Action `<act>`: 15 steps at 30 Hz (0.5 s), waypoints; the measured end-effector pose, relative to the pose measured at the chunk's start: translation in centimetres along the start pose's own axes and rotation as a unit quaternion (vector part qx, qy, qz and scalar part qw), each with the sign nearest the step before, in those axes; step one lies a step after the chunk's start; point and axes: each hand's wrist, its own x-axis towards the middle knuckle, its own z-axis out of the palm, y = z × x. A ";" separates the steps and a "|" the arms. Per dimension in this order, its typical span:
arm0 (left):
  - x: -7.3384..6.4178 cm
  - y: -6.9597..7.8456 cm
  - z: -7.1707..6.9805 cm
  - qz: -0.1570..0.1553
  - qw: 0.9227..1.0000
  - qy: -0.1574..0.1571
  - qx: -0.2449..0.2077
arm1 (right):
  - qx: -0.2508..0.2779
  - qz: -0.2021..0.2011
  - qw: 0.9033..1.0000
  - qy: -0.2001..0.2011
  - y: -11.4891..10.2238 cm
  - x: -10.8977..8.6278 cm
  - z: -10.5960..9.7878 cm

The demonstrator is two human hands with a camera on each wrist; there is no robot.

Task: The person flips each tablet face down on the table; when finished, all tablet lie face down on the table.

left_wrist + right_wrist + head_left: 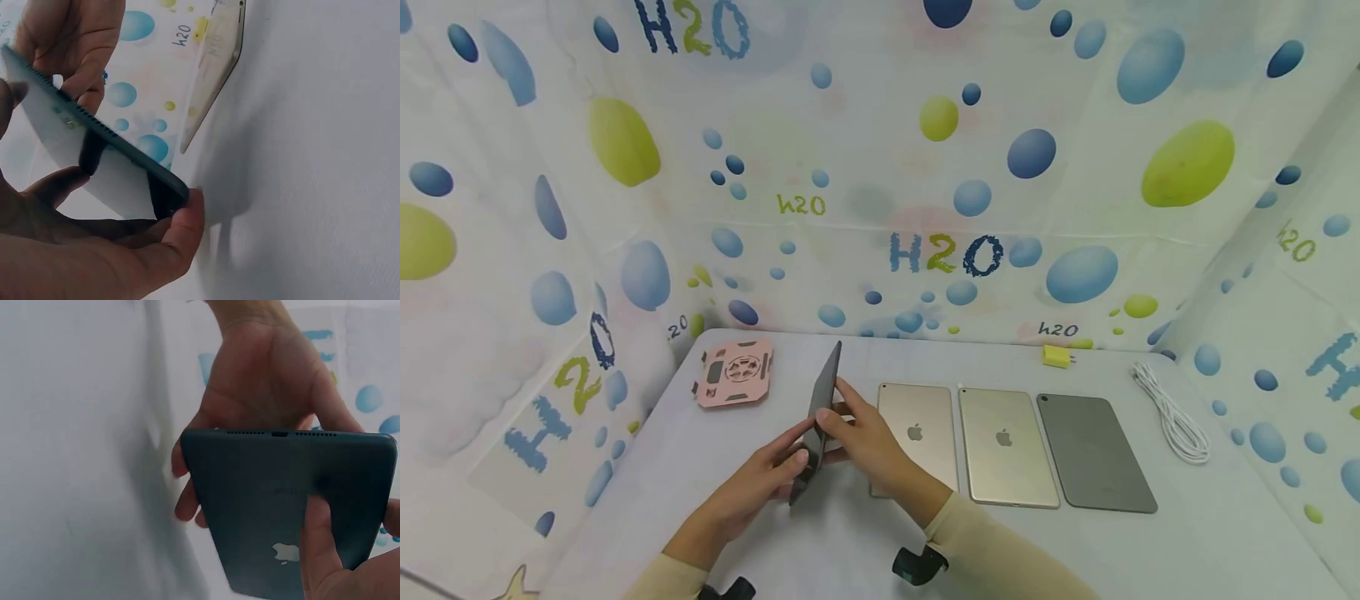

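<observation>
A dark grey tablet (pixel 824 400) is held up on edge above the table, tilted, between both hands. My left hand (pixel 748 487) grips it near its lower end. The right hand (pixel 880 446) holds it from the other side, thumb on the back and fingers against the screen side. In the right wrist view the tablet's back (pixel 250 506) shows an apple logo and a port between speaker holes along one edge. The left wrist view shows its glossy screen (pixel 119 181) reflecting fingers. Beside the right hand lies a gold tablet (pixel 917 408), partly hidden by that arm.
Right of it lie a second gold tablet (pixel 1006 450) and a grey tablet (pixel 1097 454), backs up. A yellow plug adapter (pixel 1056 357) and a coiled white cable (pixel 1176 421) are at the far right. A pink square fan-like device (pixel 735 387) sits at the back left.
</observation>
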 end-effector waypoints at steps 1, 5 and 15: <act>0.0 0.1 0.1 0.005 1.000 0.000 -0.006 | -0.009 -0.003 1.000 -0.001 -0.2 0.0 0.1; -0.3 0.3 0.7 0.022 0.998 -0.009 -0.055 | -0.055 -0.014 0.998 0.002 -0.9 -0.2 0.4; -0.3 -0.3 1.5 0.073 0.976 -0.065 -0.193 | -0.174 -0.045 0.984 -0.010 -0.8 -0.7 0.9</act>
